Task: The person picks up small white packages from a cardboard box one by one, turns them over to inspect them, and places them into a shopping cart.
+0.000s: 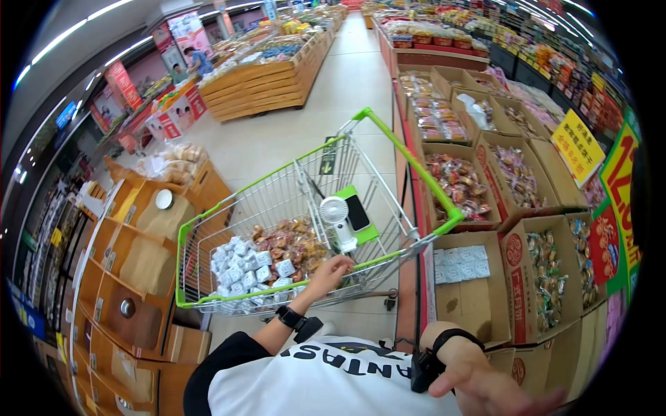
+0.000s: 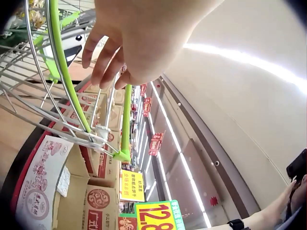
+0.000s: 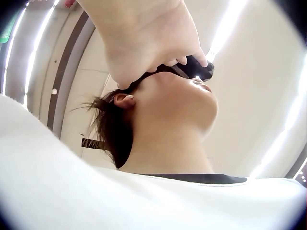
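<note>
My left hand (image 1: 330, 275) is over the near side of a green-edged shopping cart (image 1: 208, 206). Its fingers (image 2: 111, 58) look loosely bent in the left wrist view, holding nothing. Close by in the cart are a white handheld fan (image 1: 334, 210) and a dark-screened phone (image 1: 357, 212). Grey-white wrapped cubes (image 1: 239, 267) and clear-bagged brown items (image 1: 295, 239) lie in the basket. My right hand (image 1: 485, 381) is raised at my head, thumb spread. In the right wrist view its fingertips touch or overlap a black device (image 3: 199, 67) by the face; the contact is partly hidden.
Cardboard boxes (image 1: 472, 298) of packaged goods line the right side, with a yellow sign (image 1: 578, 148) above them. Tiered wooden shelves (image 1: 128, 277) stand on the left. Ahead, a tiled aisle (image 1: 347, 62) runs between display bins (image 1: 267, 83). A person (image 1: 200, 62) stands far left.
</note>
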Demonstrator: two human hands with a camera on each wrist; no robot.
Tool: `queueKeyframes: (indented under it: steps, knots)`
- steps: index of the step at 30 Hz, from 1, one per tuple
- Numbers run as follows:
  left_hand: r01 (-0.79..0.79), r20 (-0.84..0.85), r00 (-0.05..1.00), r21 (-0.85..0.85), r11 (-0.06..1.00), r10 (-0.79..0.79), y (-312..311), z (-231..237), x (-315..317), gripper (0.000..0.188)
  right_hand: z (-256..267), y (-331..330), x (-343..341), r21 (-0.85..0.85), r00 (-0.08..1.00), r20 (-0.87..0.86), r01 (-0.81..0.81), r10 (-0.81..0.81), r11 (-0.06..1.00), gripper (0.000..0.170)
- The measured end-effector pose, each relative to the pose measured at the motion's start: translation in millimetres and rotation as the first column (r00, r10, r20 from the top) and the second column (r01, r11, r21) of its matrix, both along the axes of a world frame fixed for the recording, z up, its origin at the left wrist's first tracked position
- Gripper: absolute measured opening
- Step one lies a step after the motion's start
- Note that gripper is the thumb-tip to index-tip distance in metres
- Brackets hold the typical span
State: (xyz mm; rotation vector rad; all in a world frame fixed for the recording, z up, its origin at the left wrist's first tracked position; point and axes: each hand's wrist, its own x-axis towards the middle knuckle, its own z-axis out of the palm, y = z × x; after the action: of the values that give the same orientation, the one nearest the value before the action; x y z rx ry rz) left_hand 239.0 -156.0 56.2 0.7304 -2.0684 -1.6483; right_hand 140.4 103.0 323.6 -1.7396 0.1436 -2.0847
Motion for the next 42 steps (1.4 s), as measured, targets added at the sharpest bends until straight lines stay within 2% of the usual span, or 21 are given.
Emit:
queueKeyframes:
  steps: [2, 5, 7, 8, 10, 11, 13, 14, 16, 17, 20, 21, 22, 24, 25, 29, 33, 36, 38, 40, 42]
  knots:
    - [0.035, -0.024, 0.999, -0.066, 0.997, -0.036, 14.5, 11.5, -15.6, 0.017, -11.7, 2.7, -11.8, -0.065, 0.999, -0.024, 0.030, -0.032, 0.997, 0.044]
    - [0.215, -0.030, 0.976, -0.072, 0.974, -0.218, 31.7, 25.3, -43.9, 0.017, -21.1, 1.3, -26.4, -0.047, 0.977, -0.029, 0.210, -0.212, 0.977, 0.047]
    - [0.266, -0.046, 0.962, -0.077, 0.961, -0.270, 48.5, 40.3, -63.5, 0.017, -31.0, -8.9, -39.9, 0.020, 0.926, -0.027, 0.377, -0.376, 0.926, 0.049]
    - [0.306, -0.053, 0.949, -0.076, 0.949, -0.310, 57.1, 45.3, -73.6, 0.017, -44.1, -6.7, -50.3, 0.135, 0.893, -0.124, 0.447, -0.432, 0.884, 0.051]
    - [0.368, -0.049, 0.925, -0.121, 0.922, -0.376, 67.8, 39.4, -92.4, 0.017, -84.5, 10.1, -88.6, 0.422, 0.721, -0.635, 0.625, -0.278, 0.656, 0.034]
    - [0.413, -0.064, 0.904, -0.117, 0.903, -0.422, 73.7, 34.3, -101.4, 0.017, -89.7, 14.7, -90.9, 0.434, 0.716, -0.631, 0.645, -0.299, 0.629, 0.034]
    - [0.482, -0.081, 0.868, -0.095, 0.871, -0.489, 90.3, 28.6, -117.9, 0.017, -95.2, 21.6, -92.7, 0.495, 0.678, -0.587, 0.733, -0.443, 0.466, 0.034]
    - [0.489, -0.045, 0.871, -0.036, 0.872, -0.490, 101.4, 32.9, -123.4, 0.016, -106.3, 25.0, -95.6, 0.506, 0.666, -0.589, 0.746, -0.458, 0.433, 0.034]
    - [0.549, -0.010, 0.835, 0.062, 0.834, -0.550, 116.7, 27.0, -134.5, 0.015, -136.7, 29.7, -105.0, 0.723, 0.699, -0.520, 0.666, -0.490, 0.182, 0.033]
    - [0.574, 0.049, 0.817, 0.039, 0.818, -0.575, 123.8, 27.8, -139.1, 0.015, -150.3, 35.0, -109.2, 0.732, 0.691, -0.519, 0.663, -0.504, 0.156, 0.033]
    - [0.653, 0.181, 0.731, 0.093, 0.751, -0.658, 136.7, 26.9, -153.4, 0.018, -189.8, 47.9, -120.1, 0.775, 0.668, -0.589, 0.626, -0.454, -0.083, 0.033]
    - [0.657, 0.212, 0.717, 0.113, 0.746, -0.664, 140.5, 24.6, -157.1, 0.018, -204.4, 51.8, -123.6, 0.703, 0.598, -0.672, 0.700, -0.437, -0.124, 0.034]
    - [0.675, 0.212, 0.698, 0.120, 0.727, -0.684, 142.6, 22.1, -160.5, 0.018, -217.8, 54.4, -125.8, 0.706, 0.590, -0.671, 0.693, -0.449, -0.146, 0.034]
    - [0.722, 0.362, 0.623, 0.076, 0.688, -0.694, 141.0, 14.9, -169.8, 0.019, -241.9, 56.4, -131.4, 0.690, 0.566, -0.710, 0.677, -0.418, -0.256, 0.037]
    - [0.733, 0.353, 0.612, 0.082, 0.675, -0.708, 139.8, 6.0, -173.0, 0.021, -250.8, 55.3, -133.9, 0.805, 0.647, -0.575, 0.557, -0.501, -0.204, 0.039]
    - [0.801, 0.394, 0.523, 0.077, 0.594, -0.756, 130.9, -18.5, -187.3, 0.023, -264.4, 52.1, -140.2, 0.813, 0.649, -0.582, 0.484, -0.491, -0.325, 0.039]
    - [0.867, 0.470, 0.435, 0.010, 0.497, -0.768, 128.6, -23.3, -203.6, 0.025, -303.2, 46.1, -153.7, 0.846, 0.628, -0.533, 0.396, -0.567, -0.357, 0.030]
    - [0.885, 0.446, 0.403, 0.032, 0.464, -0.799, 128.2, -19.8, -216.6, 0.026, -328.9, 41.9, -158.7, 0.869, 0.654, -0.489, 0.309, -0.577, -0.386, 0.030]
    - [0.879, 0.506, 0.402, 0.021, 0.477, -0.763, 129.0, -19.5, -224.4, 0.027, -323.8, 41.5, -158.0, 0.868, 0.661, -0.483, 0.277, -0.575, -0.411, 0.030]
    - [0.888, 0.496, 0.395, 0.011, 0.460, -0.773, 129.2, -31.9, -230.3, 0.027, -329.2, 40.3, -156.8, 0.861, 0.683, -0.494, 0.300, -0.538, -0.411, 0.030]
    - [0.902, 0.522, 0.398, -0.071, 0.427, -0.754, 128.5, -46.6, -239.5, 0.025, -337.7, 37.5, -157.1, 0.866, 0.689, -0.480, 0.273, -0.543, -0.419, 0.030]
